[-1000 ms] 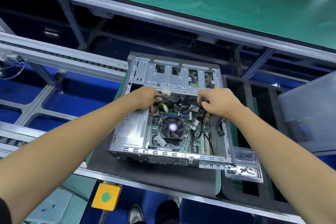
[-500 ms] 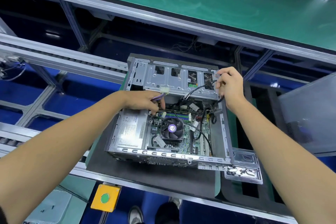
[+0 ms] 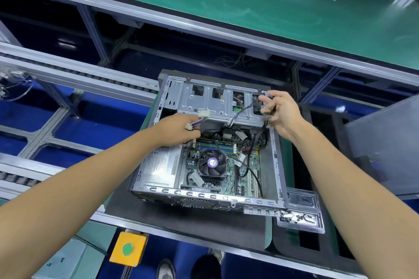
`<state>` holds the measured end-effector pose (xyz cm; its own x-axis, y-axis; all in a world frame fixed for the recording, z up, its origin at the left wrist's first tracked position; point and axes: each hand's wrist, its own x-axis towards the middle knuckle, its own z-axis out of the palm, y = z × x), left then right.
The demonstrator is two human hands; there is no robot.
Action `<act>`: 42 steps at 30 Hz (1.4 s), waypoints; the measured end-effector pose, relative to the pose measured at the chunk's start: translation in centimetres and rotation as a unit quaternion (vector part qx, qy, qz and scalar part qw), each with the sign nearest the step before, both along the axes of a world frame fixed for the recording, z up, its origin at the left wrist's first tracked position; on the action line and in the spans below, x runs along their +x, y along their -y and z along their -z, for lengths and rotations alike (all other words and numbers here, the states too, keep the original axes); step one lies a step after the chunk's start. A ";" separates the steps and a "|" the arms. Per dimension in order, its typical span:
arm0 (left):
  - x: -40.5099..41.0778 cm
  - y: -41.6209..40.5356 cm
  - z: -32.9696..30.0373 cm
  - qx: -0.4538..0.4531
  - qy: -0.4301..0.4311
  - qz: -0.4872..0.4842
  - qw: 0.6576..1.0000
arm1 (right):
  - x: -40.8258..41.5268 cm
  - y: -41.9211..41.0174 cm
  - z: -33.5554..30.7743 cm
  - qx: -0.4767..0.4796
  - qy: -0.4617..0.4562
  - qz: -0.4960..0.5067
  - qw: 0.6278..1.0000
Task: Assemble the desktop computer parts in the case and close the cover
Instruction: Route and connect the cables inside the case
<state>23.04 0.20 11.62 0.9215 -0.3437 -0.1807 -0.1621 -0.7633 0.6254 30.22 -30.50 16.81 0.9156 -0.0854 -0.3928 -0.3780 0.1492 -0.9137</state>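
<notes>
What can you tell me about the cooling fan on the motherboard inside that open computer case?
The cooling fan is black, with curved blades around a round hub that carries a purple and silver sticker. It sits in a square dark frame and lies flat, facing up, near the middle of the green motherboard. It sits just in front of the memory slots. Neither hand touches it. Whether it spins cannot be told.

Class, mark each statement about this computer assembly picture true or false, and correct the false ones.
1. The computer case has its side cover fitted. False: it lies open, with the motherboard showing.
2. The left hand holds a bundle of purple wires with white connectors. True.
3. The right hand rests on the CPU fan. False: it is raised at the drive cage, holding black cables.
4. A clear tray of small screws sits at the case's near right corner. True.
</notes>
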 end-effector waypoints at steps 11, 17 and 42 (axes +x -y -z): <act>-0.3 -0.6 -0.2 -0.182 -0.011 -0.044 0.982 | 1.2 3.0 -1.0 -0.528 0.053 -0.258 0.808; 0.6 -0.1 0.1 -0.190 -0.106 -0.029 0.976 | 1.3 3.2 -1.4 -0.758 0.112 -0.314 0.561; 4.0 5.9 0.4 0.379 -0.156 0.013 0.912 | 2.1 1.1 0.8 -0.777 0.398 -0.372 0.316</act>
<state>27.03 -5.72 11.18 0.7777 -0.0319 -0.6279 -0.0910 -0.9939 -0.0623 32.34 -31.58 16.03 0.6653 0.7461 -0.0256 0.6613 -0.5731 0.4841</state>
